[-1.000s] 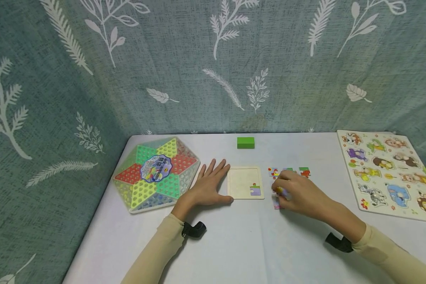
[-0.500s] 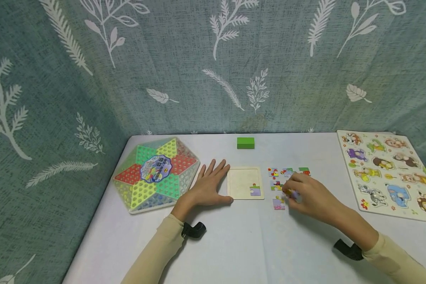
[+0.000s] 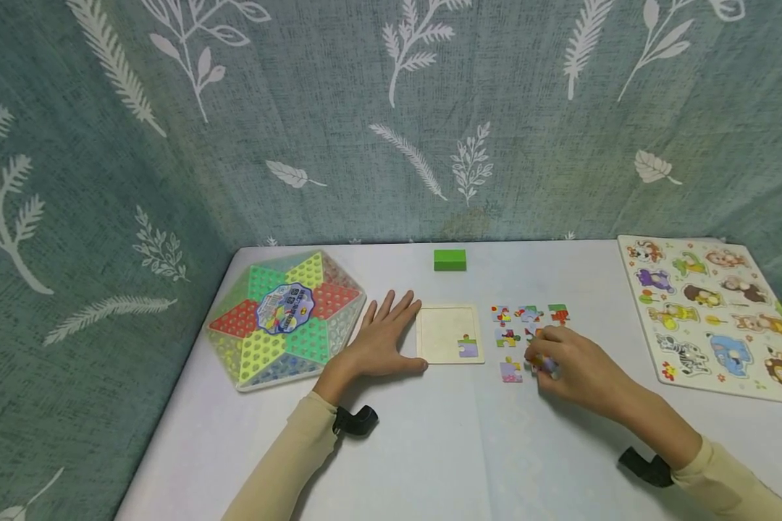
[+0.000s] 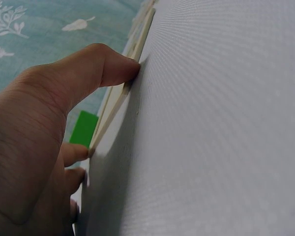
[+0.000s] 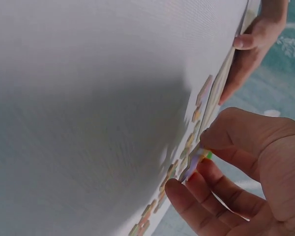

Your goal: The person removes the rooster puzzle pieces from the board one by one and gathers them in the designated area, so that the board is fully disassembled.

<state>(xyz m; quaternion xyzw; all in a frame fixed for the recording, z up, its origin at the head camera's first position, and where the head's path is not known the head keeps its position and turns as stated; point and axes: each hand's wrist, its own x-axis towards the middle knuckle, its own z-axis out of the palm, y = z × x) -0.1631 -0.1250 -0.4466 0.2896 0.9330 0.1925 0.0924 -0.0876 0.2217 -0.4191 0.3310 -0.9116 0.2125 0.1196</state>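
Note:
A square wooden puzzle tray (image 3: 439,329) lies mid-table, with one purple-and-green jigsaw piece (image 3: 467,349) in its lower right corner. My left hand (image 3: 381,340) lies with fingers spread at the tray's left side; in the left wrist view its thumb (image 4: 119,71) touches the tray's edge. To the right of the tray, my right hand (image 3: 580,373) pinches a purple-and-yellow jigsaw piece (image 5: 192,162) between thumb and fingers, low over the loose pieces. Some are in plain sight, such as a pink-and-purple piece (image 3: 511,372) and a red-and-green piece (image 3: 558,313); the hand partly hides others.
On the left is a hexagonal checkers board (image 3: 287,318) under a clear cover. Behind the tray stands a green block (image 3: 450,260). An animal puzzle board (image 3: 713,362) lies at the far right. A patterned cloth (image 3: 339,202) hangs along the table's back edge.
With the piece in its fingers, my right hand has shifted right, uncovering loose pieces in the left column and top row. My left hand stays at the tray.

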